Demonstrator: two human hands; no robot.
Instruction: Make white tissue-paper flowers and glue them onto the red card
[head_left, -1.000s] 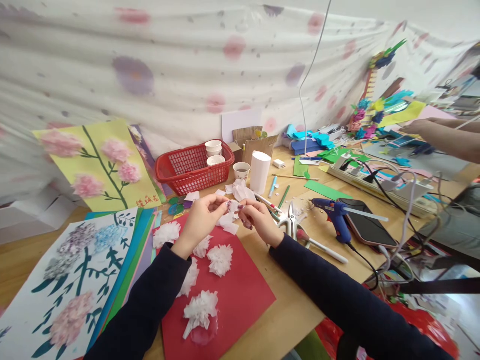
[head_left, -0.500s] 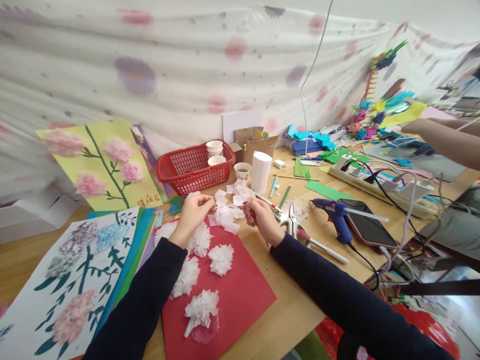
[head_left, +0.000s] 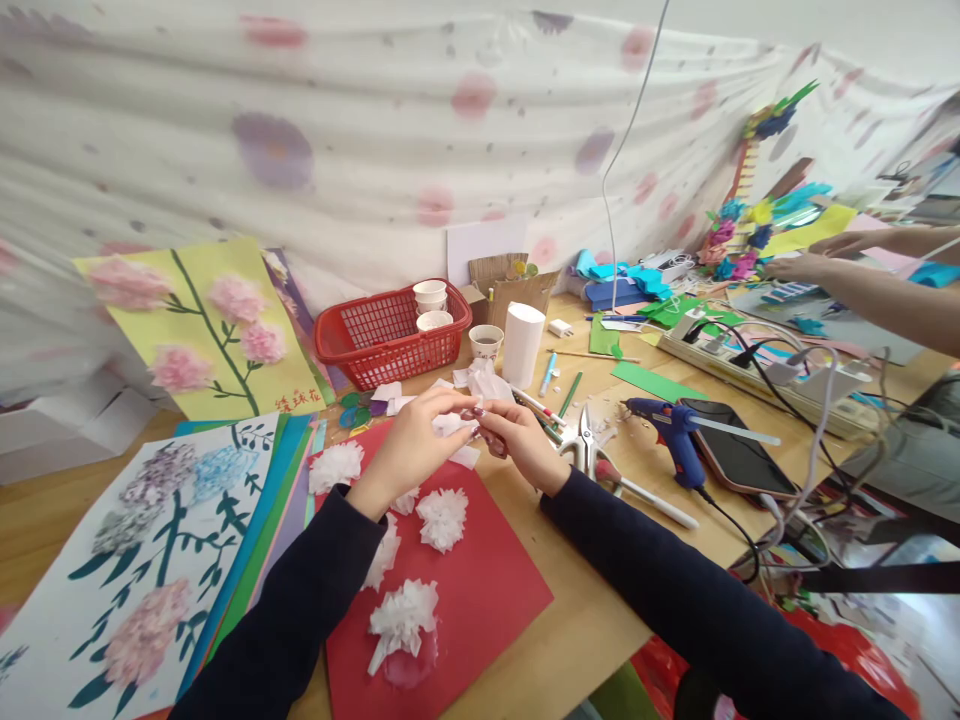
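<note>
"Over the far end of the red card (head_left: pixel 491 600), which step is shown?"

"Apparently, paper shaping by hand: the left hand (head_left: pixel 412 440) and right hand (head_left: pixel 526 445) meet, their fingertips pressed together on a small white tissue-paper piece (head_left: pixel 452 424), largely hidden by the fingers."

"And the surroundings?"

"White tissue-paper flowers (head_left: pixel 442 520) lie nearer on the card; loose white tissue scraps (head_left: pixel 486 381) lie just beyond the hands."

"What does the next move call for?"

"Probably a light, steady pinch, since such thin paper would tear easily."
</note>
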